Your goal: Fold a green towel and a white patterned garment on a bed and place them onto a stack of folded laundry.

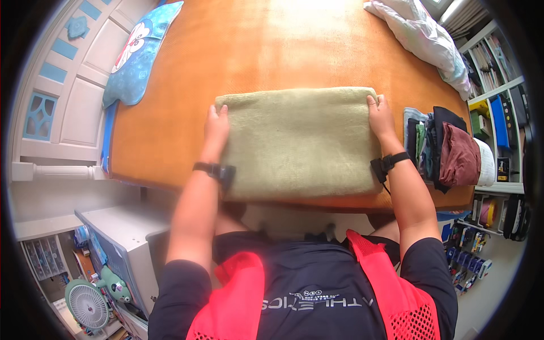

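A pale green plush blanket, folded into a thick rectangle, is in front of me at the near edge of the bed. My left hand grips its left side close to the far corner. At the opposite side, my right hand grips the far right corner, thumb on top and some fingers hidden beneath or behind the cloth. Each wrist wears a black strap with a small device, the left one and the right one. A smooth upper face shows on the blanket, and a folded edge is visible at its far right corner.
The bed is covered by an orange-brown mat. To the right sits a row of folded clothes. A blue cartoon pillow lies far left, a white quilt far right. Shelves border the right side; a green fan stands lower left.
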Available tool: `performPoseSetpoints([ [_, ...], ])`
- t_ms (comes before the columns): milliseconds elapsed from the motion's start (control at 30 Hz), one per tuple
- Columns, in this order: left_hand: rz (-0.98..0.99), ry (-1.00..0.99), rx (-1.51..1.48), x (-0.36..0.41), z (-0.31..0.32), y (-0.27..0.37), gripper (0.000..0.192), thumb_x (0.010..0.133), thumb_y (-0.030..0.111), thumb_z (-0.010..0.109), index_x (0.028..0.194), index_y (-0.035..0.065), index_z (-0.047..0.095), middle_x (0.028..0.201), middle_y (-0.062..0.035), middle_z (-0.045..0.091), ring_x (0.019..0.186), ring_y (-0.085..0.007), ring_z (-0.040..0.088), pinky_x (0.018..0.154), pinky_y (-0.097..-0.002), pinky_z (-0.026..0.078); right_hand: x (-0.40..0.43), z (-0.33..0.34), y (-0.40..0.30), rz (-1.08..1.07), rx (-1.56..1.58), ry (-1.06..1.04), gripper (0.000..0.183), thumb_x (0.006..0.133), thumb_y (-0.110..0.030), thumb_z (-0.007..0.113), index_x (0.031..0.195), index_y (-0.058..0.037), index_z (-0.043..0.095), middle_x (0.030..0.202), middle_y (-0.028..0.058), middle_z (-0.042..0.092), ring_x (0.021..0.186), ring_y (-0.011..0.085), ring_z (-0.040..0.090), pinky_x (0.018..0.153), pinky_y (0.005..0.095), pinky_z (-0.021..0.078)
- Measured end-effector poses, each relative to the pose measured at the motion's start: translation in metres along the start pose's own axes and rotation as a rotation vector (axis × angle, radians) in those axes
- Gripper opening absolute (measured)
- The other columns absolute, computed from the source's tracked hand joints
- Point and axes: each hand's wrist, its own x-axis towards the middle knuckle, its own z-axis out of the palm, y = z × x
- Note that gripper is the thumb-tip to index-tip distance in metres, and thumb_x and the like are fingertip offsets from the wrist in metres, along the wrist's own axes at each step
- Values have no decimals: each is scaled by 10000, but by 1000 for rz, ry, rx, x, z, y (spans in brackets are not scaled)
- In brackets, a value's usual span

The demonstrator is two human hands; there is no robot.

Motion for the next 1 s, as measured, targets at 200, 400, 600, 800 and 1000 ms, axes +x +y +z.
performPoseSetpoints([
  [200, -106, -112, 400, -23, 3, 52, 515, 1022, 346, 508, 1338, -59, 468, 1346, -310, 560, 1266, -474, 527, 1037, -465, 442, 5, 5, 18, -25, -160, -33, 466, 1003, -429, 548, 1189, -3, 515, 1124, 309, 635, 1066, 495, 598, 892, 537, 471],
  [400, 377, -73, 793, -44, 22, 93, 586, 1025, 377, 482, 1517, 88, 344, 1615, -204, 261, 1492, -386, 242, 1200, -544, 192, -18, -3, -82, -325, -422, -142, 739, 960, -418, 602, 1508, -6, 327, 1511, 240, 406, 1401, 412, 371, 1144, 517, 310],
  [600, 390, -491, 987, -69, 117, 108, 637, 1056, 460, 334, 1620, 205, 181, 1702, -76, 45, 1566, -313, 13, 1229, -580, -2, -46, 104, -111, -459, -417, -504, 719, 1042, -595, 259, 1619, -172, 181, 1694, 97, 93, 1561, 329, 24, 1245, 507, 13],
  [800, 273, -369, 979, -61, 73, 90, 680, 1032, 601, 279, 1625, 315, 111, 1706, 3, -18, 1566, -269, -61, 1192, -659, -40, -29, 70, -62, -316, -506, -294, 751, 1000, -636, 339, 1623, -250, 173, 1704, 81, 17, 1566, 306, -47, 1232, 524, -38],
  [1000, -68, -475, 1008, -44, 52, 118, 715, 1020, 646, 261, 1627, 320, 68, 1702, 15, -73, 1559, -276, -114, 1177, -685, -52, 1, 18, -54, -4, -618, -371, 869, 958, -700, 376, 1633, -238, 85, 1705, 86, -27, 1560, 308, -111, 1218, 542, -61],
])
